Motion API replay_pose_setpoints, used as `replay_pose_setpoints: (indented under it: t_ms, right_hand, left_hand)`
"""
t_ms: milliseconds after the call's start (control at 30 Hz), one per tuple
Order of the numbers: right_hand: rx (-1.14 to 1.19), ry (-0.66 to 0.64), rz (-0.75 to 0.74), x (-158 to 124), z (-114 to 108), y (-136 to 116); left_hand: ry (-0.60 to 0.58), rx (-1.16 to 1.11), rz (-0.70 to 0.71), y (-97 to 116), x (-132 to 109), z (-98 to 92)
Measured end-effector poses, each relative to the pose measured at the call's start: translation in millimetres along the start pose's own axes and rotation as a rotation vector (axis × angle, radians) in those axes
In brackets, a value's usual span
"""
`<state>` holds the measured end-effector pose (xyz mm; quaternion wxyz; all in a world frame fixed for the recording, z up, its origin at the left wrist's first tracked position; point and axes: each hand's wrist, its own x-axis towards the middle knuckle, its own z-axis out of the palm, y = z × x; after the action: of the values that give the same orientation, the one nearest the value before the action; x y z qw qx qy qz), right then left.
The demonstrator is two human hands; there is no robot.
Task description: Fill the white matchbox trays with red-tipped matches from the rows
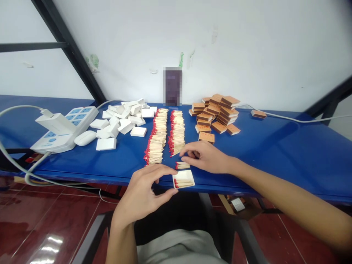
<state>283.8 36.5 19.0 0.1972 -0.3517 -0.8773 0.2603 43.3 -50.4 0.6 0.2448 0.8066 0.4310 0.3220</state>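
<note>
My left hand point(148, 189) grips a small white matchbox tray point(183, 174) at its left end, with forefinger and thumb on opposite sides. Some red-tipped matches point(184, 183) lie along the tray's near side. Just beyond it, a short row of matches point(183, 165) rests on the blue table. My right hand point(205, 157) hovers close over that row, fingers curled and thumb near the forefinger; whatever is between the fingertips, if anything, I cannot make out. Two long piles of matches, a left pile point(156, 137) and a right pile point(177, 132), stretch toward the wall.
White empty trays point(126, 115) are heaped at the left. Orange matchbox sleeves point(217, 110) are stacked at the right, with a single sleeve point(259, 114) farther off. A power strip point(66, 128) with cables and a white mouse point(85, 138) occupy the table's left. A blurred dark object point(172, 87) leans on the wall.
</note>
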Motion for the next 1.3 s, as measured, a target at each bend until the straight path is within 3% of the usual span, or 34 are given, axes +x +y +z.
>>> replay_pose_setpoints:
  t_ms: [700, 967, 1300]
  right_hand:
    - [-0.155, 0.044, -0.157, 3, 6, 11]
    - [-0.001, 0.026, 0.046, 5, 4, 4]
    - [0.058, -0.027, 0.128, 4, 1, -1]
  left_hand:
    - [0.0, -0.033, 0.028, -2, -1, -1.1]
    - [0.006, -0.021, 0.03, -1, -2, -1.2]
    - [0.004, -0.028, 0.046, -2, -1, -1.0]
